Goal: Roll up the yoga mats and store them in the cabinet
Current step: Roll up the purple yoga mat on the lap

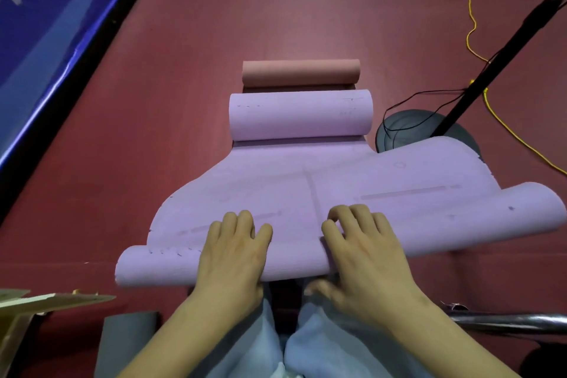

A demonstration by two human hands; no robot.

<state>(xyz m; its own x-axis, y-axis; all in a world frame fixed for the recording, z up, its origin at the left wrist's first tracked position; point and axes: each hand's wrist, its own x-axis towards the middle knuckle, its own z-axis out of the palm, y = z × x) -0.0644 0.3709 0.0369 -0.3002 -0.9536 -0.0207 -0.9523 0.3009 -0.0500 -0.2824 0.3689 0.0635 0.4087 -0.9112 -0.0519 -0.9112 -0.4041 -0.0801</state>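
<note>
A purple yoga mat lies on the red floor in front of me, its near end rolled into a tube across my knees. Its far end curls up into a second roll. My left hand lies over the near roll with its fingers curved on top and the thumb hidden. My right hand grips the same roll, fingers curled on top and thumb under the edge. Behind the purple mat lies a fully rolled salmon-pink mat. No cabinet is in view.
A standing fan's round grey base and black pole touch the mat's right side, with black and yellow cables trailing on the floor. A blue banner runs along the left. A wooden piece and a metal tube sit near my legs.
</note>
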